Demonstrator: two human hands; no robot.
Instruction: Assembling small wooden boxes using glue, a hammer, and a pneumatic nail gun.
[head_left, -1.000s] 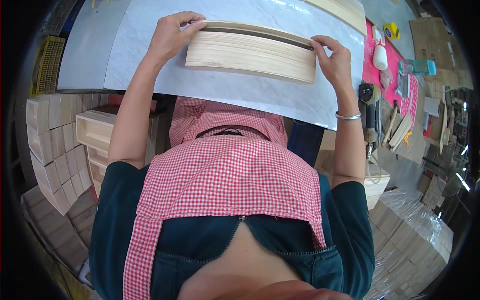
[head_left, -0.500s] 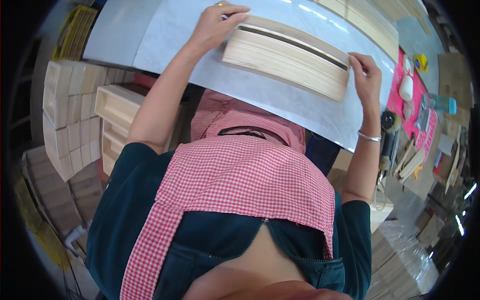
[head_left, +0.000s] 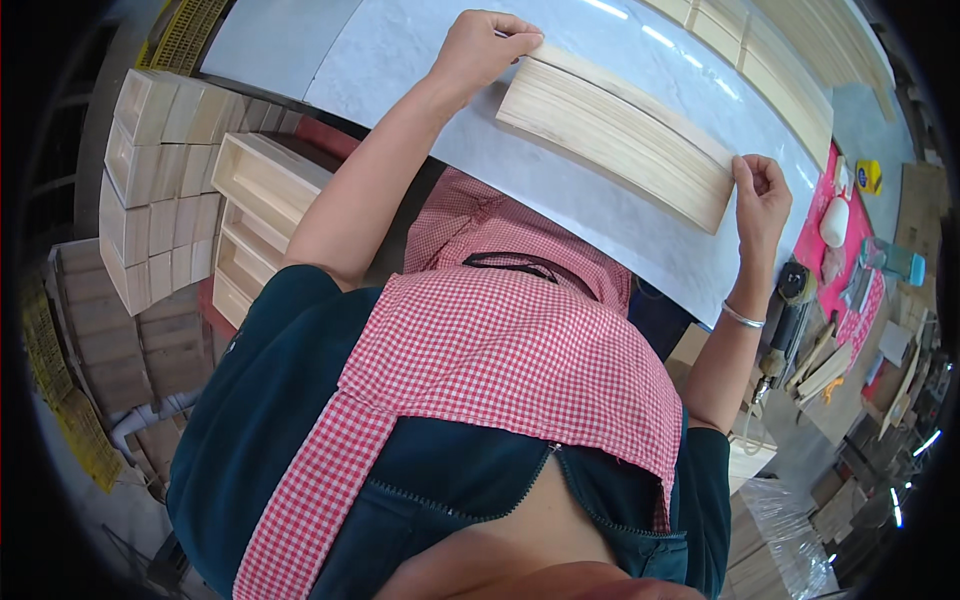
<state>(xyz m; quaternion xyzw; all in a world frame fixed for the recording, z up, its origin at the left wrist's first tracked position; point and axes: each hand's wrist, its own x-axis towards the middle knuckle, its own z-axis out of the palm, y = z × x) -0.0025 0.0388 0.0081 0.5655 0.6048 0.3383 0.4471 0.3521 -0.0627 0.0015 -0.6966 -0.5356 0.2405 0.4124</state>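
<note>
Marbled tabletop (head_left: 400, 62), pale wooden box (head_left: 615, 143), left grip (head_left: 480, 48), right grip (head_left: 762, 203), pinching its far corners

Long rectangular pale-wood piece (head_left: 612, 145) lies slantwise on glossy grey-white marbled surface (head_left: 465, 160); narrow pale-wood strip (head_left: 640, 97) along far edge. Left hand (head_left: 478, 50) pinches strip's left end with fingers; right hand (head_left: 762, 198), right end. Open pale wooden boxes (head_left: 262, 190) stacked left; white plastic bottle (head_left: 834, 222) right.
</note>
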